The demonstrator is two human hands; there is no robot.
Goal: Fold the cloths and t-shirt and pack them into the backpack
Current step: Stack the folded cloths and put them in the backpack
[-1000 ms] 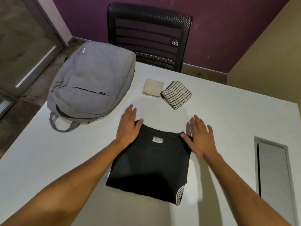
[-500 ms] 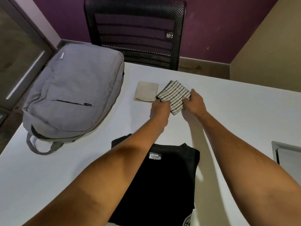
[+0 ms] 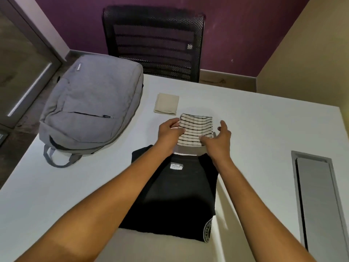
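In the middle of the frame, the person holds the striped cloth (image 3: 196, 131) with both hands. The left hand (image 3: 170, 132) grips its left side, with the thumb on top. The right hand (image 3: 219, 138) holds the lower right corner, but its other fingers are spread out, so that grip looks loose. The two hands are apart, one on each side of the cloth.

The cloth is folded small, and it sits just above the black t-shirt (image 3: 175, 191), which lies folded flat at the bottom middle. The beige cloth (image 3: 167, 104) lies folded a little higher up, near the grey backpack (image 3: 92, 108) at the upper left. All of this is on the white table (image 3: 264, 125).

The striped cloth could flop open, because the right hand barely has it. Then it would need folding again. If it is set down crooked on the t-shirt, the pile could slide apart when lifted. The backpack's main zipper cannot be seen, so it is hard to tell if it is open. If it is closed, the pile would have to wait somewhere and might get messy.
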